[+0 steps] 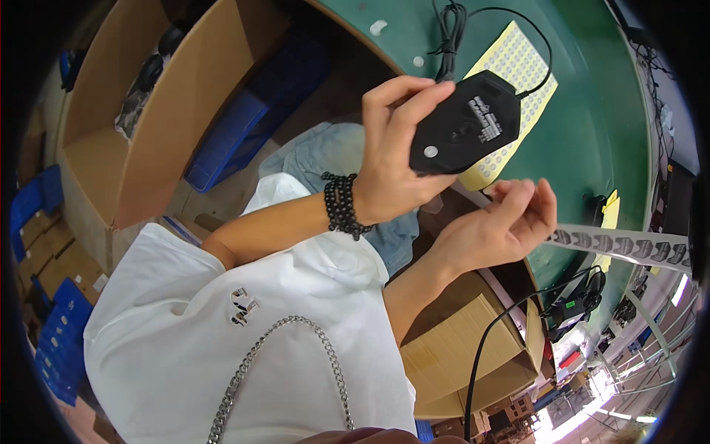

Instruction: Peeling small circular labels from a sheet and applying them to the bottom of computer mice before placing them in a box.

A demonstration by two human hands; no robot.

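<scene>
A black computer mouse (466, 122) is turned underside up, showing a printed label and a small round sticker (430, 152) near one end. My left hand (399, 140), with dark beads at its wrist, is closed around it. From the mouse a cable runs to a tied bundle (451, 33) on the green table (584, 140). Just below the mouse, my right hand (503, 222) is curled with its fingertips drawn together; whatever they hold, if anything, is too small to make out. Partly under the mouse lies a yellow-backed sheet of round stickers (510, 59).
A strip of grey labels (629, 244) stretches right from behind my right hand. Black cables with a plug (573, 307) hang at the table's edge. Open cardboard boxes stand at the left (170, 111) and below the table (466, 355). Blue bins (229, 140) sit at left.
</scene>
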